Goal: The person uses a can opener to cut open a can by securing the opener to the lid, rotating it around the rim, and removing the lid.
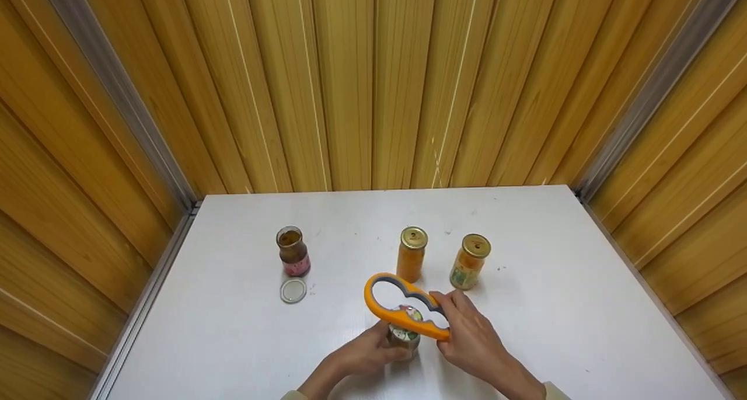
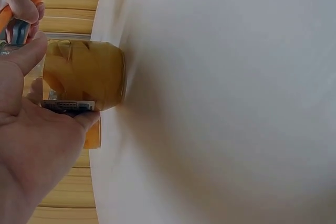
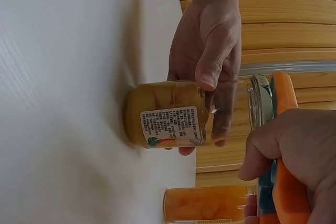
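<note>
My left hand point(image 1: 370, 348) grips a glass jar point(image 1: 407, 338) with a patterned lid, near the table's front. In the right wrist view this jar point(image 3: 173, 95) stands upright on the table, with yellowish contents and a printed label. My right hand point(image 1: 475, 336) holds an orange jar opener point(image 1: 430, 330) with a grey toothed inner edge by one end. The opener lies over the jar's top, and the lid shows through its opening. Right beside the lid point(image 3: 263, 98) is the opener point(image 3: 286, 90) in the right wrist view; whether its teeth grip the lid I cannot tell.
Behind the hands stand two lidded jars with orange contents, one in the middle point(image 1: 411, 260) and one to the right point(image 1: 468, 263). At left is an uncapped dark jar point(image 1: 293, 254), a loose lid point(image 1: 293, 290) lying before it. Wood-patterned walls point(image 1: 350, 84) enclose the white table point(image 1: 222, 330).
</note>
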Tool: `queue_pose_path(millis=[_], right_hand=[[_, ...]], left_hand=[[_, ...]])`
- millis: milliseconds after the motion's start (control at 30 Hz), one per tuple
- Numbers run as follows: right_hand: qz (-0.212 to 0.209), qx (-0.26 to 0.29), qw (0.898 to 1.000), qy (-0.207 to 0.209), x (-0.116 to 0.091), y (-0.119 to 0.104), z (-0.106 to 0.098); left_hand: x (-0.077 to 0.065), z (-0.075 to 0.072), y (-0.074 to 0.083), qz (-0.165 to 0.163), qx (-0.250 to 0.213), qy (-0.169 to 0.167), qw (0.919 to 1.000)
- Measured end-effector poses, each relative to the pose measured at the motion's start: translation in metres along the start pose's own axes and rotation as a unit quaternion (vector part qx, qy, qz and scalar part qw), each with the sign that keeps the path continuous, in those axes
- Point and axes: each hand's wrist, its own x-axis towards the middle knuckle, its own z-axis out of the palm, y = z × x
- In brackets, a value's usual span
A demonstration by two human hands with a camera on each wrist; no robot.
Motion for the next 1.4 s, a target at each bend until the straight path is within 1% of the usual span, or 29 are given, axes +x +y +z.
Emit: queue_pose_path(millis=[67,167,433,467,533,600,667,700,733,833,933,1033,1167,1267,1400], right_hand=[[-0.006,0.000,1.000,-0.007,0.000,0.000,0.000],[-0.013,0.004,1.000,-0.017,-0.001,-0.001,-0.001],[-0.035,0.009,0.999,-0.028,-0.004,-0.004,-0.001],[-0.038,0.005,0.999,-0.027,-0.005,-0.004,-0.001],[-0.051,-0.008,0.999,-0.019,-0.006,-0.004,-0.002],[-0.068,-0.031,0.997,-0.008,-0.007,-0.005,-0.004],[-0.092,-0.056,0.994,0.003,-0.008,-0.006,-0.005],[-0.104,-0.067,0.992,0.007,-0.008,-0.006,-0.006],[-0.114,-0.076,0.991,0.008,-0.009,-0.006,-0.007],[-0.131,-0.083,0.988,0.004,-0.008,-0.006,-0.009],[-0.136,-0.089,0.987,-0.007,-0.008,-0.004,-0.009],[-0.136,-0.088,0.987,-0.014,-0.009,-0.004,-0.009],[-0.115,-0.055,0.992,-0.021,-0.010,-0.004,-0.009],[-0.104,-0.047,0.993,-0.020,-0.010,-0.005,-0.009],[-0.113,-0.073,0.991,-0.007,-0.010,-0.006,-0.009]], left_hand=[[0.000,0.001,0.000,-0.008,-0.001,0.001,1.0000],[0.000,0.001,0.000,-0.008,-0.001,0.003,1.0000],[-0.001,0.002,-0.003,0.023,0.007,0.000,0.9997],[-0.002,0.002,-0.003,0.027,0.006,0.000,0.9996],[-0.002,0.002,-0.002,0.046,0.007,-0.003,0.9989],[-0.002,0.003,-0.002,0.057,0.007,-0.004,0.9983],[-0.004,0.002,-0.002,0.055,0.008,-0.005,0.9985],[-0.004,0.001,-0.002,0.058,0.011,-0.005,0.9982],[-0.005,0.001,-0.003,0.051,0.011,-0.003,0.9987],[-0.007,0.000,-0.004,0.042,0.017,-0.004,0.9990],[-0.007,0.000,-0.003,0.039,0.014,-0.005,0.9991],[-0.005,0.001,-0.003,0.055,0.008,-0.009,0.9984],[-0.005,0.000,-0.004,0.075,0.017,-0.012,0.9970],[-0.007,0.000,-0.005,0.068,0.024,-0.010,0.9973],[-0.006,0.000,-0.003,0.052,0.013,-0.006,0.9985]])
